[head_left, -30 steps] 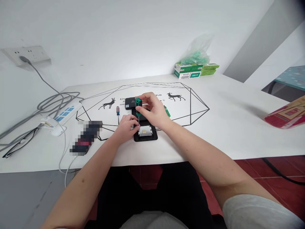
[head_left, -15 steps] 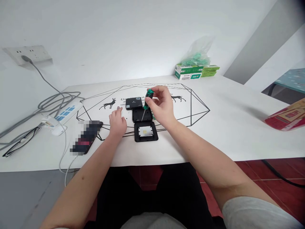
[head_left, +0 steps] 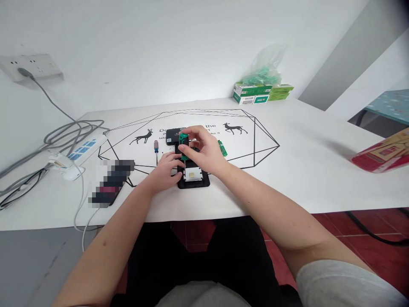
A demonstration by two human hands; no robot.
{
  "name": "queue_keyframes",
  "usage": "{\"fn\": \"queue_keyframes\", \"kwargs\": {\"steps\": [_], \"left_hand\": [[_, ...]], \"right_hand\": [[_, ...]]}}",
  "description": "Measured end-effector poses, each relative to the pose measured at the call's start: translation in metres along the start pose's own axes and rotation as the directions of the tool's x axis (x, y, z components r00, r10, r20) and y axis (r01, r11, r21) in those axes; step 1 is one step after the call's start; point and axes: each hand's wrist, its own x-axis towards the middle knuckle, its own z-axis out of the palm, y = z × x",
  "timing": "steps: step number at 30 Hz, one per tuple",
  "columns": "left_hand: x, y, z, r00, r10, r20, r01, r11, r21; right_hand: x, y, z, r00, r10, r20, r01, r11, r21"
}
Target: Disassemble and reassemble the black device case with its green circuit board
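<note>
My right hand (head_left: pixel 204 149) grips the green-and-black handle of a screwdriver (head_left: pixel 183 140), held upright with its shaft pointing down. The tip is over the upper left corner of a silver metal plate (head_left: pixel 197 175), which sits inside a black plastic housing (head_left: pixel 193 185) and carries a small yellowish square. My left hand (head_left: pixel 164 172) is at the housing's left edge, thumb and forefinger apart near the screwdriver's tip. Whether a screw is there is too small to tell. Behind, partly hidden by my right hand, lies a black box with labels (head_left: pixel 172 136).
A second screwdriver (head_left: pixel 156 149) lies left of the box, and a green circuit board (head_left: pixel 223 148) is to the right. A phone (head_left: pixel 111 183), power strip (head_left: pixel 86 149) and cables occupy the left. Green-and-white boxes (head_left: pixel 252 94) stand by the wall; a red package (head_left: pixel 383 153) is far right.
Half a second ago the screwdriver was raised to the right and my left hand was off to the left by the second screwdriver. Both hands have come back together over the housing.
</note>
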Motion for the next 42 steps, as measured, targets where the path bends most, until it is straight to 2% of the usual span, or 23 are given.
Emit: {"fn": "queue_keyframes", "kwargs": {"steps": [15, 20, 23, 25, 33, 35, 39, 42], "left_hand": [[0.0, 0.008, -0.004, 0.999, 0.004, 0.047, -0.003, 1.0, -0.03], [-0.001, 0.009, -0.004, 0.997, -0.044, 0.071, 0.046, 0.998, -0.031], [-0.001, 0.009, -0.004, 0.997, -0.024, 0.072, 0.027, 0.999, -0.042], [0.0, 0.009, -0.004, 0.998, 0.003, 0.063, 0.0, 0.999, -0.048], [0.001, 0.011, -0.005, 0.998, 0.017, 0.059, -0.015, 0.999, -0.038], [0.001, 0.011, -0.005, 0.998, 0.019, 0.065, -0.017, 0.999, -0.043], [0.001, 0.009, -0.004, 0.997, 0.011, 0.072, -0.009, 0.999, -0.034], [0.0, 0.009, -0.004, 0.998, 0.015, 0.066, -0.013, 0.999, -0.03]], "right_hand": [[-0.003, 0.001, 0.003, 0.999, 0.013, 0.048, -0.014, 1.0, 0.015], [0.0, 0.003, 0.001, 0.993, -0.07, 0.091, 0.063, 0.995, 0.084], [0.002, 0.005, -0.001, 0.995, -0.016, 0.096, 0.004, 0.993, 0.118], [0.002, 0.005, -0.002, 0.99, 0.032, 0.14, -0.053, 0.987, 0.153], [-0.003, 0.004, -0.008, 0.948, 0.022, 0.317, -0.126, 0.941, 0.313], [-0.002, 0.006, -0.008, 0.951, -0.003, 0.308, -0.09, 0.954, 0.287], [0.003, 0.009, -0.01, 0.96, -0.174, 0.22, 0.148, 0.98, 0.129], [0.005, 0.011, -0.013, 0.962, -0.197, 0.189, 0.185, 0.98, 0.08]]}}
